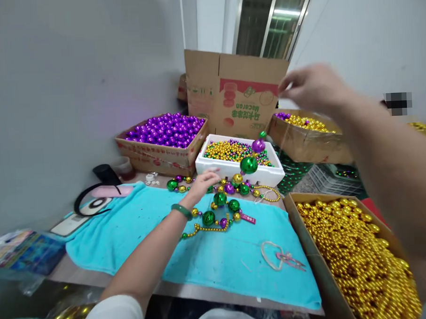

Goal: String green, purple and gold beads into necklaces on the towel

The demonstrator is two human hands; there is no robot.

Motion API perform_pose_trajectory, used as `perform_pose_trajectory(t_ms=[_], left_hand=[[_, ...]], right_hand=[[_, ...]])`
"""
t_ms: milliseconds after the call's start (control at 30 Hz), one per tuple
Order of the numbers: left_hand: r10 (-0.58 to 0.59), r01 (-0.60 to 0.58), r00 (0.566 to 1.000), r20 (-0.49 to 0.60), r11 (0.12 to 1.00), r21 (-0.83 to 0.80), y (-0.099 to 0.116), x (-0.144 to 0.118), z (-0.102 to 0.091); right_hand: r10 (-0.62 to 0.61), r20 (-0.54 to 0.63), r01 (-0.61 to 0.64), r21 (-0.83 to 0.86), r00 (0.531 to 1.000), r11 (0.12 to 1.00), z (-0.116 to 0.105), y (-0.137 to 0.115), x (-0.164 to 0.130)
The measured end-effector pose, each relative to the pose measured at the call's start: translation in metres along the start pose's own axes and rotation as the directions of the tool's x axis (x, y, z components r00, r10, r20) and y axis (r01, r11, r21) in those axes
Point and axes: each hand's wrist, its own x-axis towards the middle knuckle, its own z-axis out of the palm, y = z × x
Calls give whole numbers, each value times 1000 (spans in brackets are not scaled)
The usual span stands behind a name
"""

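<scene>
My right hand [314, 88] is raised high in front of the cardboard box flap, fingers pinched on a thin string from which a purple ball [258, 145] and a green ball [249, 165] hang. My left hand [204, 181], a green bangle on the wrist, reaches over the turquoise towel [220, 258] to the bead strand [218, 211] of green, gold and purple balls lying beside the white foam box [234, 170] of mixed small beads. Its fingers rest on the beads near that box.
A cardboard box of purple balls [165, 129] stands at the back left, an upright Macaron carton [236, 95] behind. Gold beads fill a box [358, 252] at the right and another [305, 125] further back. Small pink scissors [291, 260] lie on the towel.
</scene>
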Motion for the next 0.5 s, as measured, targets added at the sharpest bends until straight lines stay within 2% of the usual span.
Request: perform_pose_trajectory(t_ms=[67,100,200,300,400,500], left_hand=[[-22,5,987,-159,994,-111,23,7,-6],[-25,-5,982,-189,987,-158,37,11,-7],[19,-57,989,-144,964,-260,81,27,-3],[46,-67,995,-85,961,-270,104,37,4],[134,-124,990,53,980,-153,97,36,8],[178,-186,959,220,982,14,68,23,10]], right_hand=[[-14,86,15,-9,996,1000,19,-13,-6],[-36,135,39,-18,990,999,29,-19,-10],[-89,197,100,-43,976,994,55,-35,-16],[-107,203,116,-33,973,993,58,-44,-18],[-96,114,100,-26,989,995,38,-50,-16],[-58,-43,57,-18,997,998,8,-52,-6]])
